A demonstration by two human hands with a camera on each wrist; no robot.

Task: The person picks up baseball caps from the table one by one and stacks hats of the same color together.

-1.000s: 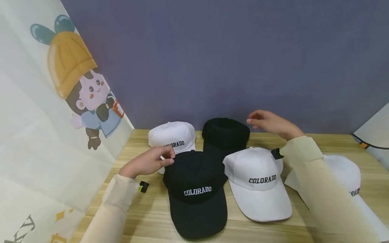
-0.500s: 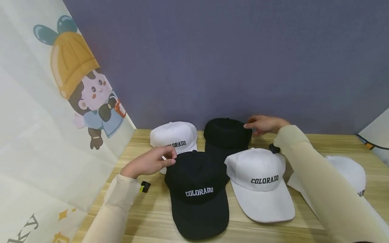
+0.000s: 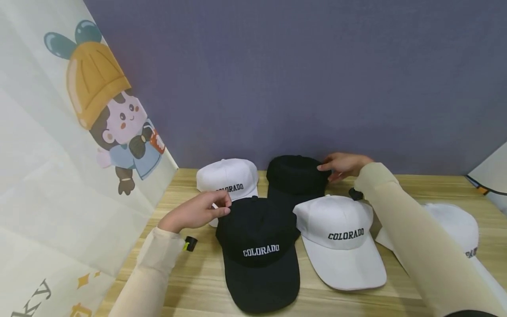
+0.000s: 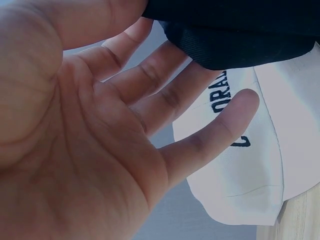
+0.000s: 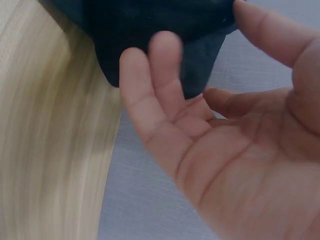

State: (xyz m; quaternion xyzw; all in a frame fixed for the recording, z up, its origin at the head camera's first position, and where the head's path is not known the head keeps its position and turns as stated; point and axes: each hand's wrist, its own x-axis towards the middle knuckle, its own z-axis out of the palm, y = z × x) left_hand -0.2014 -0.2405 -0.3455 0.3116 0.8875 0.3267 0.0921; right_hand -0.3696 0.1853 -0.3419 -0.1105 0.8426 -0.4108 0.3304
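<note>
from the right hand (image 3: pixel 347 164), the rear black cap (image 3: pixel 295 176) is found at nine o'clock, its side seemingly pinched by thumb and fingers. from the left hand (image 3: pixel 198 210), the front black cap (image 3: pixel 259 231) is set toward four o'clock, its edge pinched (that hand being the nearer). both long axes are aimed roughly at six.
</note>
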